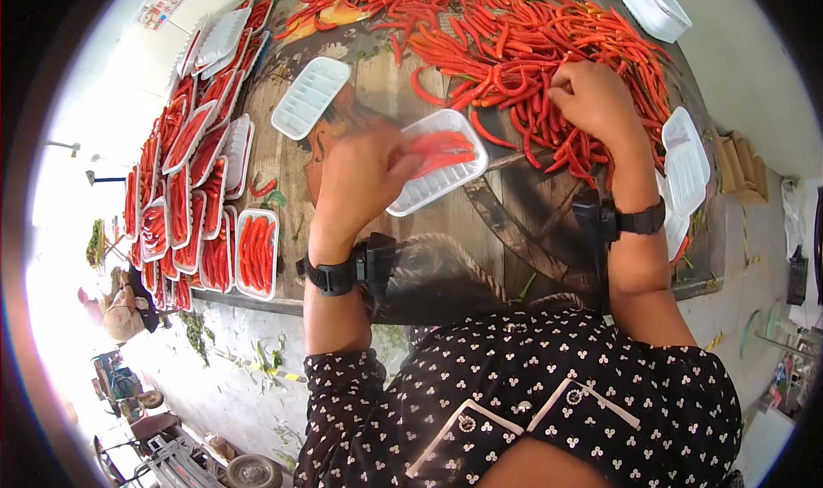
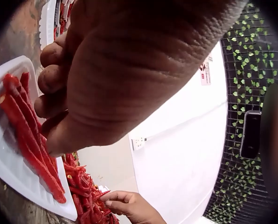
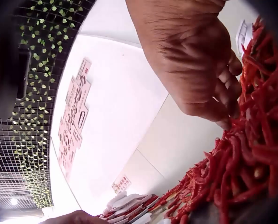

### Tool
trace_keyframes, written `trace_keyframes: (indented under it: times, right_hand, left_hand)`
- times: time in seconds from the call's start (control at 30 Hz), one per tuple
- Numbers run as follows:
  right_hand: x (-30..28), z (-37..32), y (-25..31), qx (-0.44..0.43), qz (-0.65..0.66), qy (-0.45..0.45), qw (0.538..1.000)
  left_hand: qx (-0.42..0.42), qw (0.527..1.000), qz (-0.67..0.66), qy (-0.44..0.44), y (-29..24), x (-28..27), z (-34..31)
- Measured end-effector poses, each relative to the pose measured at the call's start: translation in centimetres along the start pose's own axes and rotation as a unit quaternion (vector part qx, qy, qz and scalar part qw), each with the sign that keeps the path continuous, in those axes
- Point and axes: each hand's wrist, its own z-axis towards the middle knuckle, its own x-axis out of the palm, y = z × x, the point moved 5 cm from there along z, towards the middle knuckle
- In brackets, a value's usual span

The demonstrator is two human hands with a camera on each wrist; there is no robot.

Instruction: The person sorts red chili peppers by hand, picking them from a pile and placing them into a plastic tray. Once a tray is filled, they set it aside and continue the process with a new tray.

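My left hand (image 1: pixel 360 171) is over a white ribbed tray (image 1: pixel 420 198) in the middle of the table, fingers curled and blurred in the head view. Several long red chilies (image 2: pixel 29 135) are at its thumb and fingertips, lying across the tray in the left wrist view. My right hand (image 1: pixel 597 102) is at the large heap of red chilies (image 1: pixel 480 38), its thumb and fingers pinching a chili (image 2: pixel 104 193). Its palm side (image 3: pixel 190 70) faces the right wrist camera, fingertips among the chilies.
One more white tray (image 1: pixel 310 98) lies left of the working tray. Filled chili trays (image 1: pixel 184 162) are stacked along the table's left side. White trays stand at the back right (image 1: pixel 656 8) and right edge (image 1: pixel 686 158). A loose chili (image 1: pixel 490 130) lies near the tray.
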Motion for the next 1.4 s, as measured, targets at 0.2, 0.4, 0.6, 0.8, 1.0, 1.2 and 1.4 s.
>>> trace_keyframes:
  times: [0.2,0.4,0.6,0.8,1.0,1.2,1.4]
  right_hand:
    - [0.4,-0.3,1.6,0.023,-0.064,-0.021,0.997]
    - [1.5,0.1,1.6,0.053,-0.087,-0.044,0.994]
    - [1.8,0.0,2.1,0.044,-0.097,-0.067,0.992]
    - [1.6,0.4,1.1,0.052,-0.066,-0.063,0.994]
    - [1.8,0.3,1.6,0.028,-0.112,-0.035,0.993]
    - [-1.0,-0.1,0.0,-0.003,0.058,-0.052,0.997]
    - [-0.3,-1.6,5.9,-0.189,0.317,0.130,0.920]
  left_hand:
    - [-0.045,0.997,-0.035,-0.054,1.6,-0.8,-0.1]
    - [-0.063,0.996,-0.034,-0.059,1.8,-0.9,-0.1]
    - [-0.054,0.997,-0.027,-0.055,1.7,-0.8,0.0]
    - [-0.078,0.995,-0.039,-0.050,2.0,-1.0,-0.2]
    - [-0.071,0.995,-0.048,-0.060,2.4,-0.7,-0.1]
    - [-0.069,0.996,-0.029,-0.051,1.8,-0.9,-0.1]
    - [-0.029,0.988,-0.147,-0.027,-0.5,-1.2,-0.1]
